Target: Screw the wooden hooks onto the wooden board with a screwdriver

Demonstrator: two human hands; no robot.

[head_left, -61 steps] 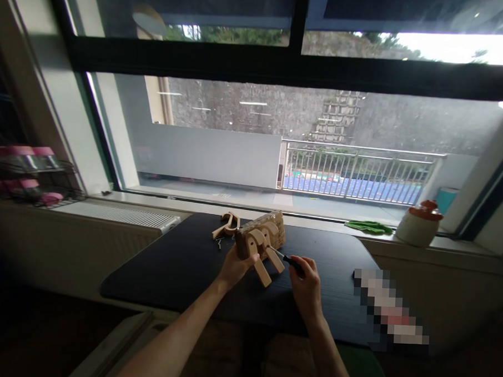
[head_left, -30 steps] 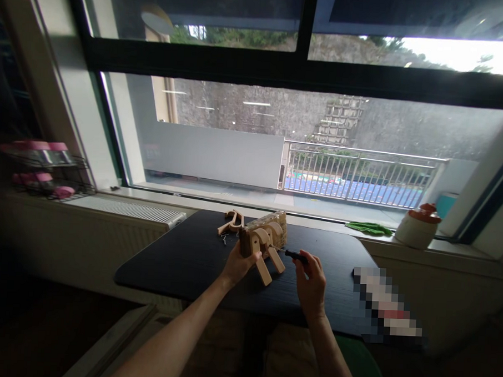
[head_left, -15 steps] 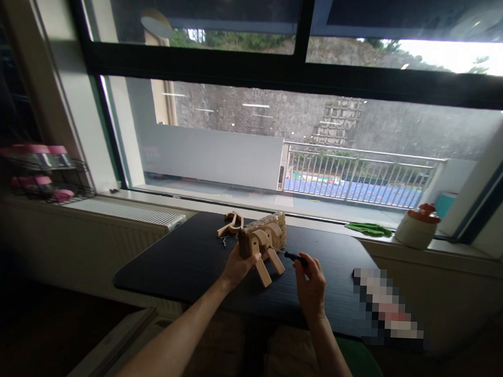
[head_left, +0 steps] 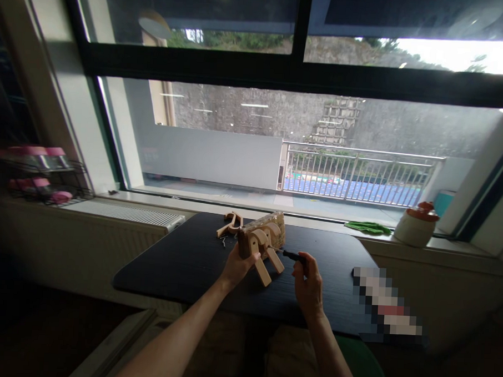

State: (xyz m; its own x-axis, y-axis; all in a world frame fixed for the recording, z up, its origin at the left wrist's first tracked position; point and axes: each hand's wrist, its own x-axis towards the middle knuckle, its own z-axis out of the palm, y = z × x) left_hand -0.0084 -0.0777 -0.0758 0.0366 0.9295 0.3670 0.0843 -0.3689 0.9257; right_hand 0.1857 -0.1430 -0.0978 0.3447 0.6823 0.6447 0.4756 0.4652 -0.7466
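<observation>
The head view shows your two hands working at a wooden block [head_left: 280, 228], a rough-faced piece with a shiny top, held tilted over the dark table [head_left: 168, 268]. Take that block as your landmark. Your left hand [head_left: 236, 265] grips its lower left end, the thumb laid across the front and the other fingers mostly hidden behind, so most of the block extends up and to the right of your grip. Whether its underside touches the table you cannot tell from here.

On the block's near face sit two pale arched pieces with straight legs: the left leg [head_left: 262, 271] slants down just beside your thumb, and the right leg [head_left: 275, 260] slants down apart from it, on the side toward the tool.

Right of the block, your right hand [head_left: 308, 280] has its thumb and fingers closed on the black handle of a screwdriver [head_left: 293, 256]. The handle pokes out ahead of your fingers, and the thin shaft points left to the top of the right leg; whether the tip is seated in a screw is too small to tell.

Left of the block and a little beyond it lies a loose curved wooden part [head_left: 223, 232], with a few small screws [head_left: 223, 242] on its near side. Well to the block's right, on the windowsill, are a green cloth [head_left: 367, 228] and a pale jar [head_left: 414, 232] with an orange lid.
</observation>
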